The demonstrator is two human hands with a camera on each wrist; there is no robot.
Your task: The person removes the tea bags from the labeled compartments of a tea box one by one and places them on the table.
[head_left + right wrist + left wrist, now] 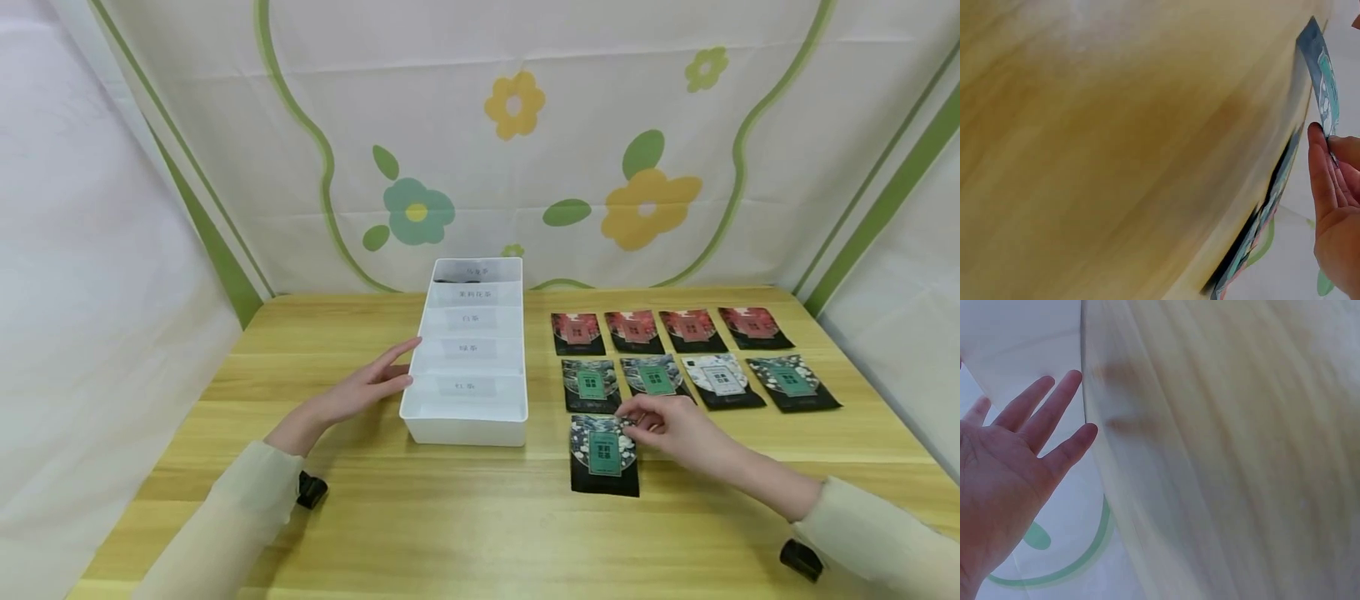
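My right hand [672, 429] pinches a tea sachet [604, 456] by its upper right corner, between thumb and fingers. This sachet has a black base, a white-flower print and a green label; the right wrist view shows it raised off the table, with the right hand [1338, 194] at one end. A long white box [467, 431] with labelled compartments stands left of it. Against the box's left side rest the extended fingertips of my left hand [360, 390]. In the left wrist view, the left hand [1016, 450] has its fingers straight and spread.
Right of the box lie two rows of sachets: red ones [577, 332] behind, green-labelled ones [591, 383] and a white one [722, 381] in front. Something dark [450, 281] shows in the box's farthest compartment. A flower-printed cloth [465, 125] hangs behind the wooden table [450, 517].
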